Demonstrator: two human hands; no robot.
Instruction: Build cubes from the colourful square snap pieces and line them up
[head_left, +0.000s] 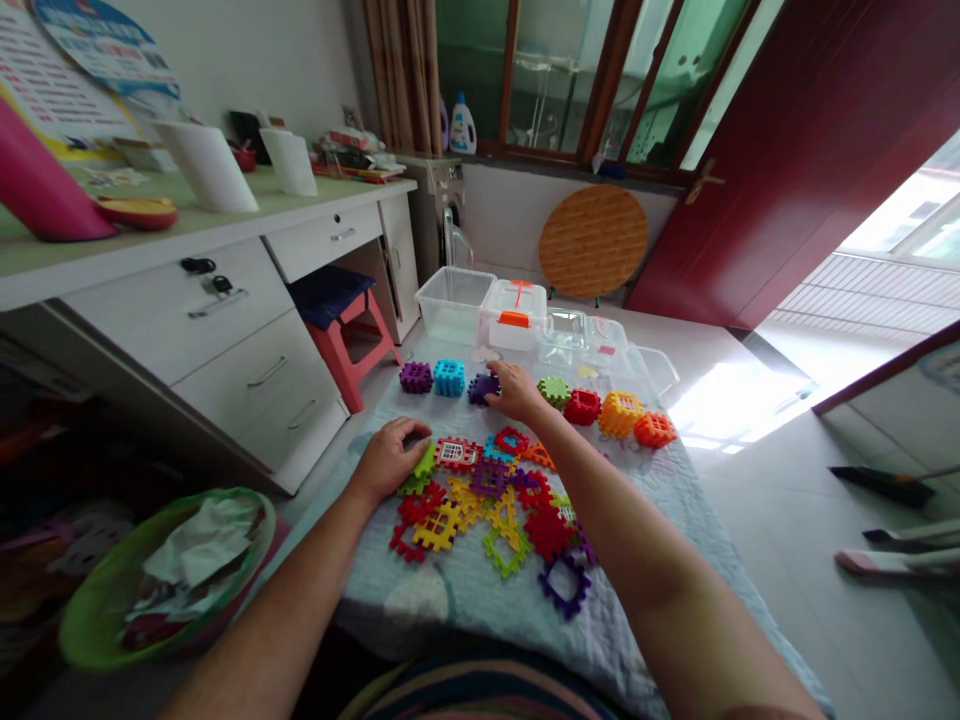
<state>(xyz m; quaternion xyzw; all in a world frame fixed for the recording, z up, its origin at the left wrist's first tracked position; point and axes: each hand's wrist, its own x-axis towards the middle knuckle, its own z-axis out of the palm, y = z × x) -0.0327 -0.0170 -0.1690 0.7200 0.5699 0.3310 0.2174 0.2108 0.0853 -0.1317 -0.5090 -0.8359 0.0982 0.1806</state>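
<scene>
My right hand (516,391) reaches across the cloth-covered table. Its thumb and fingers close round a dark purple toy cube (481,389), which stands in a row of built cubes. To its left are a blue cube (449,378) and a purple cube (415,377). On its right come a green cube (553,391), a red cube (583,406), a yellow cube (619,413) and an orange cube (655,429). My left hand (391,456) rests beside a green interlocking piece (424,463), thumb and fingers apart. Loose toothed pieces, including a purple frame (565,585), lie between my arms.
Behind the cubes stand an open clear bin (456,285), a lidded box with orange latches (516,300) and smaller clear containers (564,335). A pink stool (345,330) and white drawers (255,370) are at the left. A green-rimmed waste basket (90,620) sits lower left.
</scene>
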